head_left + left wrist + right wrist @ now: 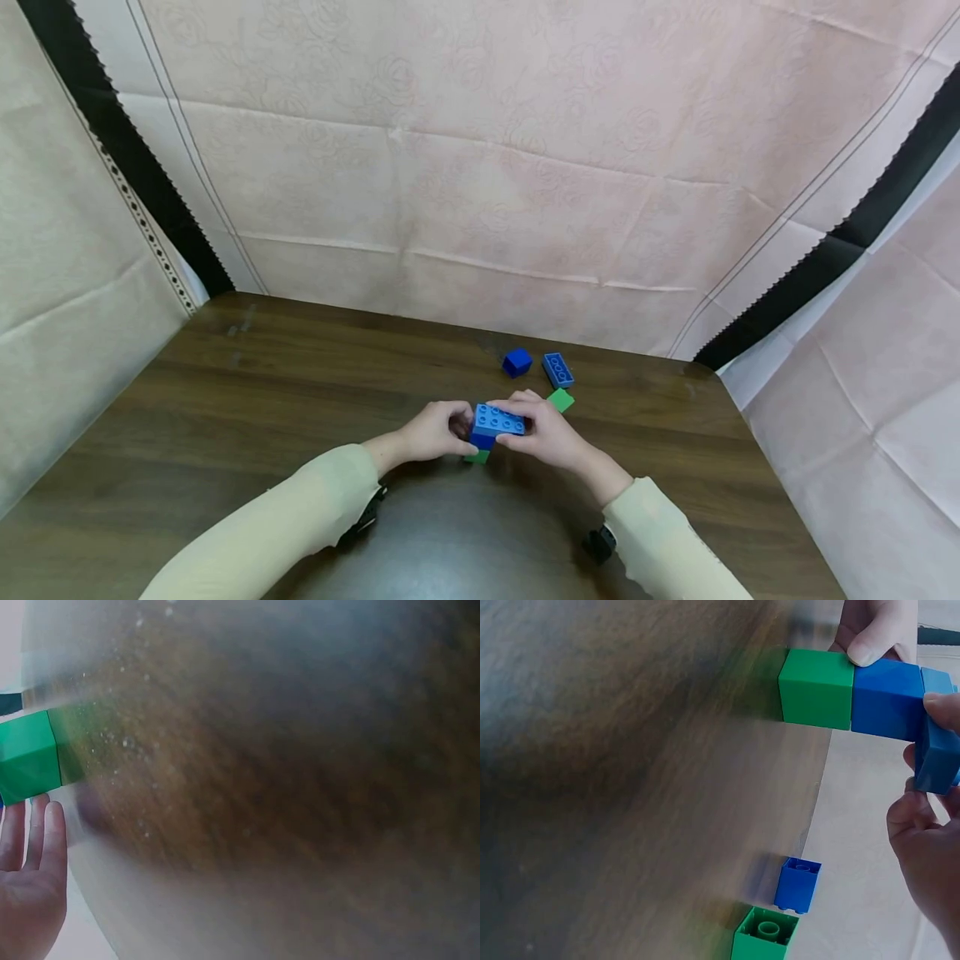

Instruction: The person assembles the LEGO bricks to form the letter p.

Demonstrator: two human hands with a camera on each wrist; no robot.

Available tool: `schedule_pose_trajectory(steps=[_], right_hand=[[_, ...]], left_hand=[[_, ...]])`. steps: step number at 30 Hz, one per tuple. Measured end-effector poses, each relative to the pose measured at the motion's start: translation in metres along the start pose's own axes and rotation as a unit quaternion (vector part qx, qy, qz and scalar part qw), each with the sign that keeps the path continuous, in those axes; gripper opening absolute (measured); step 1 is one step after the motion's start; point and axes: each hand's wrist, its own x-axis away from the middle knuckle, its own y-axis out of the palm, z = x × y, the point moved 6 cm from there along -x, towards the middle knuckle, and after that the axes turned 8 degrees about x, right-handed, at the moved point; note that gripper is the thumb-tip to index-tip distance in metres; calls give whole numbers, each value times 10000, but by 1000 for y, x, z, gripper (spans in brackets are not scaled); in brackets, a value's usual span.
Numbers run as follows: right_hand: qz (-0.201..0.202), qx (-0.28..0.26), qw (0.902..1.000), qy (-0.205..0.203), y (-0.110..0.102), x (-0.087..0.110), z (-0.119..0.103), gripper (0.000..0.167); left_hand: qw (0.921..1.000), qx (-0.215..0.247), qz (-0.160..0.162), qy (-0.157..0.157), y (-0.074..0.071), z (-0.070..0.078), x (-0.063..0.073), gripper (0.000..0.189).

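A green toy brick [817, 690] stands on the table with a dark blue toy brick [886, 699] on top of it. My left hand [438, 429] holds this stack from the left, its thumb at the seam between the two bricks. Its fingers reach up to the green brick in the left wrist view. A lighter blue toy brick [498, 421], long and studded on top, lies across the dark blue one and overhangs to the right. My right hand [543, 429] pinches its overhanging end between thumb and fingers.
Beyond the hands lie a dark blue brick [517, 362], a long blue brick [558, 371] and a green brick [561, 400] partly hidden by the right hand. Pale cloth [450, 208] hangs behind the wooden table [300, 375] and along its sides.
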Motion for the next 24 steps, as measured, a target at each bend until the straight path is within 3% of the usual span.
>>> schedule_pose_trajectory(steps=[9, 24], right_hand=[[-59, -98, 9998, 158, 1, -2, 7, 42], [419, -346, 9985, 75, 9, -13, -4, 38]], left_hand=[[10000, -1, 91, 13, 0, 2, 2, 28], [9998, -52, 133, 119, 0, 3, 3, 26]])
